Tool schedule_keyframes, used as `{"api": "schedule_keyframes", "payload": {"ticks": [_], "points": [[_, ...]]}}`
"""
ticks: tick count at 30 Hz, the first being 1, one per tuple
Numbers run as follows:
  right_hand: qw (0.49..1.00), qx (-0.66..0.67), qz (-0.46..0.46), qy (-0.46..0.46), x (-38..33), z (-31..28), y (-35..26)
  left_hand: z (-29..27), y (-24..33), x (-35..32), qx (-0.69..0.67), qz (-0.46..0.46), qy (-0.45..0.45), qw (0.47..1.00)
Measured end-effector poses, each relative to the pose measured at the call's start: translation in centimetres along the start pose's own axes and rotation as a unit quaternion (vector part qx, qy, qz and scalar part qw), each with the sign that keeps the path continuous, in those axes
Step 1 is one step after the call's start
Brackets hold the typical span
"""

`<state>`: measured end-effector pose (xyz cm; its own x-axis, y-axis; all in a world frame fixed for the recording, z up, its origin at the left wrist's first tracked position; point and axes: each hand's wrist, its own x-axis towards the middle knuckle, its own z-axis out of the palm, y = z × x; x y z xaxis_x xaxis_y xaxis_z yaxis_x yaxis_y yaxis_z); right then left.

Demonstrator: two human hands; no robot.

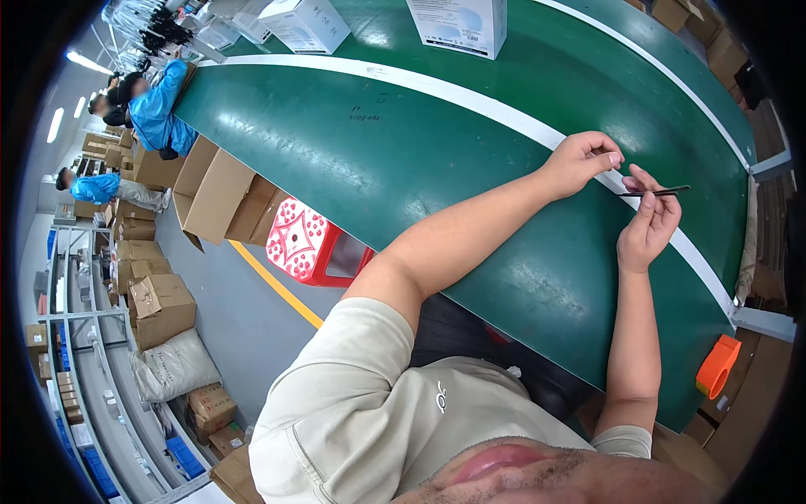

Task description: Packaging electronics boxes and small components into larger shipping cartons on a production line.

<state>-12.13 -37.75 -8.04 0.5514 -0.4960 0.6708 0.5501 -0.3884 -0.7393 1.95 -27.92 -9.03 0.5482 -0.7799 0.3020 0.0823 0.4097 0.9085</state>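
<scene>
Over a green conveyor belt (353, 160) with a white stripe, my right hand (648, 223) pinches a thin flat dark strip (663, 192), held nearly level. My left hand (581, 161) hovers just to its left, fingers curled with thumb and forefinger pressed together close to the strip's left end. I cannot tell whether the left fingers hold something small. Both forearms reach across the belt from the lower part of the view.
White cartons (460, 25) (306, 23) stand on the belt's far side. A red stool (306, 248) and open cardboard boxes (214, 197) sit on the floor to the left. People in blue (159, 105) work farther off. An orange object (718, 365) lies at lower right.
</scene>
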Motion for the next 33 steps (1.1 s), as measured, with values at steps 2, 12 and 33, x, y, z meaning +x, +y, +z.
{"api": "schedule_keyframes", "payload": {"ticks": [2,12,33], "points": [[1.000,0.007,0.015,-0.010,-0.2,0.0,0.3,0.1,0.0,-0.1,0.001,0.002,0.001,1.000],[0.977,-0.032,0.211,-0.025,-0.5,-0.5,3.1,-0.2,1.7,-0.9,0.111,0.028,-0.023,0.993],[0.988,0.008,0.152,0.005,-0.7,-0.7,0.3,-1.0,-0.6,-0.1,0.032,-0.003,-0.060,0.998]]}}
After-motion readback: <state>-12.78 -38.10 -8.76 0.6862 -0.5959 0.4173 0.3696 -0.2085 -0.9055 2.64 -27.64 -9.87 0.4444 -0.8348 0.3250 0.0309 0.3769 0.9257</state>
